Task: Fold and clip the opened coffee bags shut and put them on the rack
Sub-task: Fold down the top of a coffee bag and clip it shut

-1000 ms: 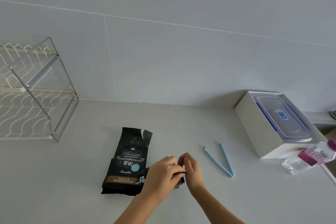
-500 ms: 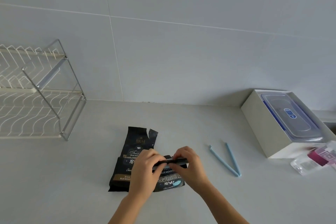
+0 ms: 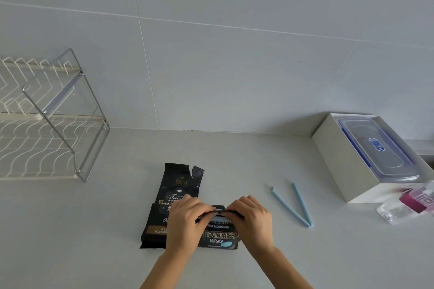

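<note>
Far left: a white wire rack (image 3: 54,124) with a metal frame stands on the worktop (image 3: 94,230) against the tiled wall, well apart from the bags.

Left of centre: a black coffee bag (image 3: 178,183) lies flat on the worktop, its torn top unfolded and pointing toward the wall. Its lower right part is covered by the left hand and the second bag.

Centre: the left hand (image 3: 185,220) and the right hand (image 3: 252,220) meet over a second black coffee bag (image 3: 219,234), which lies on the worktop overlapping the first. Each hand's grip is pressed together, pinching the folded top edge of this bag, one at either end. A pale blue strip (image 3: 219,207) shows along the fold between the fingers; it cannot be told whether it is fastened.

Right of centre: a pale blue bag clip (image 3: 290,206) lies on the worktop, its two arms spread in a V, near the right hand but apart from it.

Far right: a white box (image 3: 340,159) holds a clear lidded container (image 3: 375,148). Just in front of it lies a blurred clear item with a magenta label (image 3: 408,202).
</note>
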A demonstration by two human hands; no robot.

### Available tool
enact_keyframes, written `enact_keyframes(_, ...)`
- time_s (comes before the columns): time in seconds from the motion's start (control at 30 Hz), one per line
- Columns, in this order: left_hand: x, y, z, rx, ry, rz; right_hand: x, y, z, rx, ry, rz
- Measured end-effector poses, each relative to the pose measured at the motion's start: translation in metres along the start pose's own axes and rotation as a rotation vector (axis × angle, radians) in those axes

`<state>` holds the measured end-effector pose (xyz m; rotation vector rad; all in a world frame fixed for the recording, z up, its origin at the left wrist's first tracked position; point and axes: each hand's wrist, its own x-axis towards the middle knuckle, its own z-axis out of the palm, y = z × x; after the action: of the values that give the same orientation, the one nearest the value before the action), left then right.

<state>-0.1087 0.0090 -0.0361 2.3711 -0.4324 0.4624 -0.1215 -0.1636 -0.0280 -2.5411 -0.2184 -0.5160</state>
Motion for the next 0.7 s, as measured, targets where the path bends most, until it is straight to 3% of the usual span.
enact_keyframes(0.17,0.007,-0.004,-0.004,-0.072,-0.05,-0.043,0.004,0.005,0.0,0.061,-0.069,0.041)
enact_keyframes(0.3,0.009,-0.003,-0.002,-0.229,-0.048,-0.129,0.011,0.01,0.004,0.279,-0.227,0.269)
enact_keyframes(0.43,0.006,-0.004,0.003,-0.343,-0.096,-0.209,0.008,0.025,0.005,0.494,-0.241,0.457)
enact_keyframes(0.6,-0.001,-0.014,0.001,-0.641,-0.21,-0.658,-0.016,0.046,0.003,0.568,-0.41,0.561)
enact_keyframes(0.7,-0.007,-0.013,0.004,-0.79,-0.227,-0.817,-0.024,0.039,0.01,0.554,-0.299,0.63)
